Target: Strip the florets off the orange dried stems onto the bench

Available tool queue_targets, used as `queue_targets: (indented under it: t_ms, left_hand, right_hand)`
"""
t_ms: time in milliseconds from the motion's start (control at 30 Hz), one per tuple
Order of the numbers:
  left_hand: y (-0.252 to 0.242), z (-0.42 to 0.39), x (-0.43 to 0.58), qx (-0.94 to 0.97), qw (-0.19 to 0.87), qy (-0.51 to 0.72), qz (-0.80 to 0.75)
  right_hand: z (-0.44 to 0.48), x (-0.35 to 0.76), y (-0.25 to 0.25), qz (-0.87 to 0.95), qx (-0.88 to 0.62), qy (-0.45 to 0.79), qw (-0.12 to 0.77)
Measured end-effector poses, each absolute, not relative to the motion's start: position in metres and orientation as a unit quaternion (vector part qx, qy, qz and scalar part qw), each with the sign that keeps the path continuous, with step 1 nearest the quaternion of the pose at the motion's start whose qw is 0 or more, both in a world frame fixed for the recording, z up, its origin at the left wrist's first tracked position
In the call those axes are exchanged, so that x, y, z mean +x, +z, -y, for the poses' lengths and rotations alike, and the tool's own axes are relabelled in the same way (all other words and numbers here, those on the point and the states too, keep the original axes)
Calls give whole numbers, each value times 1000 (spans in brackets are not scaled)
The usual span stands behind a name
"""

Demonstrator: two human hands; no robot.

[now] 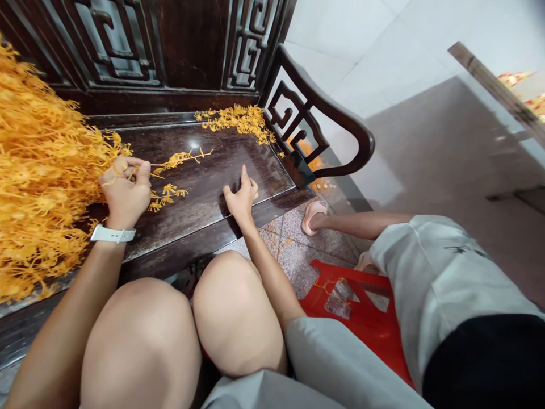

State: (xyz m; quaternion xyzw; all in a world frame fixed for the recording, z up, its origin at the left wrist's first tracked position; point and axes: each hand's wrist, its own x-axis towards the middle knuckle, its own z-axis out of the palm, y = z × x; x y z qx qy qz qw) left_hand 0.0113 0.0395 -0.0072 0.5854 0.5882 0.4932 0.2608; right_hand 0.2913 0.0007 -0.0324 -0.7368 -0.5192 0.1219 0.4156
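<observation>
A huge mass of orange-yellow stringy sprigs, perhaps artificial flower strands (42,170), fills the left side of the view. My left hand (125,190) curls around several of its strands at the pile's edge. Two thin sprigs (179,161) reach from that hand across the dark wood bench seat (204,216). A looser yellow clump (236,120) lies at the back of the seat. My right hand (242,199) rests bunched on the polished wood, fingertips down, with nothing visible in it.
My bare knees (140,346) fill the foreground. A carved fretwork backrest (114,40) and curved armrest (317,113) border the seat. A person in a white shirt (443,272) sits at right on a red stool (353,318), one pink slipper (314,217) on the speckled stone floor.
</observation>
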Motion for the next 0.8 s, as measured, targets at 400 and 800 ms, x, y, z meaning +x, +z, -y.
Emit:
queue_targets:
  t_ms: [400, 800]
  left_hand:
    - [7, -34, 42, 464, 485, 572, -471]
    - [10, -44, 31, 438, 384, 617, -529]
  right_hand:
    - [5, 283, -20, 715, -576, 176, 354]
    - [2, 286, -25, 664, -523, 233, 481]
